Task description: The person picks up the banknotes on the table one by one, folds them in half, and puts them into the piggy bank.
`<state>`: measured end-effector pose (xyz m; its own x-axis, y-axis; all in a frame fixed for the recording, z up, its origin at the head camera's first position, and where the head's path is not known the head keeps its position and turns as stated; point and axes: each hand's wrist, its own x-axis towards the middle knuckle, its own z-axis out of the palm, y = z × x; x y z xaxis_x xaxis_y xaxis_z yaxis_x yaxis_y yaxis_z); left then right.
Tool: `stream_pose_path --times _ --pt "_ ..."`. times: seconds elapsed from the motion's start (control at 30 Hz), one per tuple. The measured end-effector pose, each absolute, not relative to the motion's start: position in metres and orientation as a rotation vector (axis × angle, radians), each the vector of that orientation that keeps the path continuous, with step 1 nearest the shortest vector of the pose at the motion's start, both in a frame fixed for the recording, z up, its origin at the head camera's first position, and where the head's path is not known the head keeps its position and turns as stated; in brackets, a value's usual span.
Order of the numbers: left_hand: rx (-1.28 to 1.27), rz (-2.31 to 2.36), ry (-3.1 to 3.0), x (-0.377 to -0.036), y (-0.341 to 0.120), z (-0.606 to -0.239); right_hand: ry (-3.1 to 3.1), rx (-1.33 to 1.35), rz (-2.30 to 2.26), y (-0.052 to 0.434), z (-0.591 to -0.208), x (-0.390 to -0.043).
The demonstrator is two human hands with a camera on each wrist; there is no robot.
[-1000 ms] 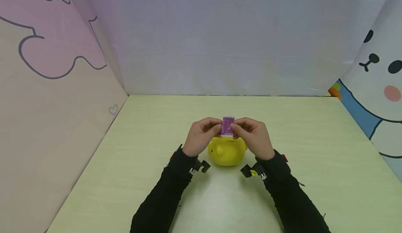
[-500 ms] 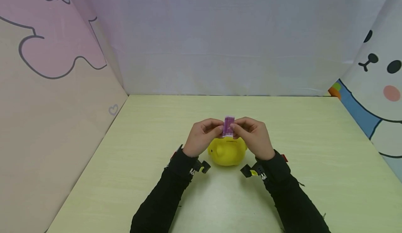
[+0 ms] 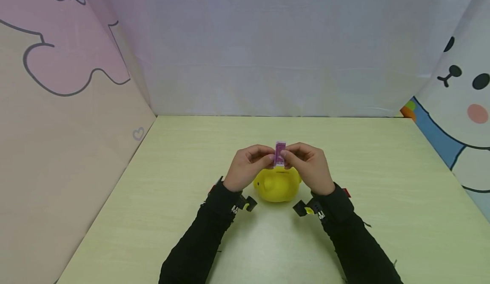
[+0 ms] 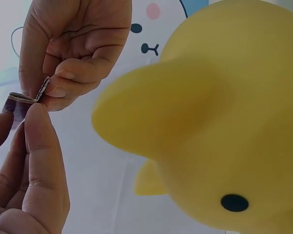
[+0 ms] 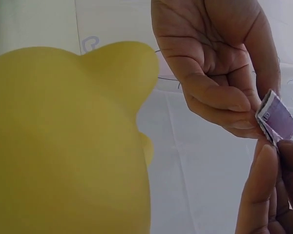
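Observation:
Pinched between both hands is a folded purple banknote [image 3: 280,153], held upright just beyond a yellow piggy bank [image 3: 277,186]. My left hand [image 3: 249,165] grips its left edge between thumb and fingers, while my right hand [image 3: 311,167] pinches the right side with the thumb across its face. From the left wrist, the note's bottom edge [image 4: 24,98] shows layers bent into an angle. The right wrist view shows one purple printed face [image 5: 281,119]. A dark slot runs along the piggy bank's top, and its ear and eye fill much of the left wrist view.
The piggy bank stands on a pale wooden table [image 3: 191,148], between and below the wrists. A white cloth [image 3: 245,54] hangs behind the table. Printed cartoon panels [image 3: 76,105] flank both sides. Small cameras [image 3: 245,203] sit on the wrists.
The banknote looks narrower as its left part folds in. My left hand has shifted slightly right, toward the right hand, which stays nearly still. The piggy bank has not moved.

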<state>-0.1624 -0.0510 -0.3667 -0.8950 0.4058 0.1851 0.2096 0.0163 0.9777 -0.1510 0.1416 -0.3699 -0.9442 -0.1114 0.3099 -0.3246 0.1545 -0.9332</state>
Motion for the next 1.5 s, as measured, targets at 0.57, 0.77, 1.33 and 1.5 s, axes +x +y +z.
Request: stream_pose_path --times 0.57,0.77,1.33,1.5 --pt "0.626 2.006 2.112 -0.1622 -0.0482 -0.3675 -2.264 0.437 1.879 0.1414 -0.3723 -0.1521" --pt "0.624 2.008 2.109 -0.1630 -0.0477 -0.3698 -2.268 0.440 1.885 0.1413 -0.3721 -0.1514" --pt "0.582 1.949 2.171 -0.1647 -0.0463 -0.3708 -2.251 0.479 1.910 0.1404 -0.3729 -0.1511" --pt "0.598 1.952 2.162 -0.1643 -0.0468 -0.3705 -2.243 0.486 1.924 0.1399 -0.3728 -0.1509"
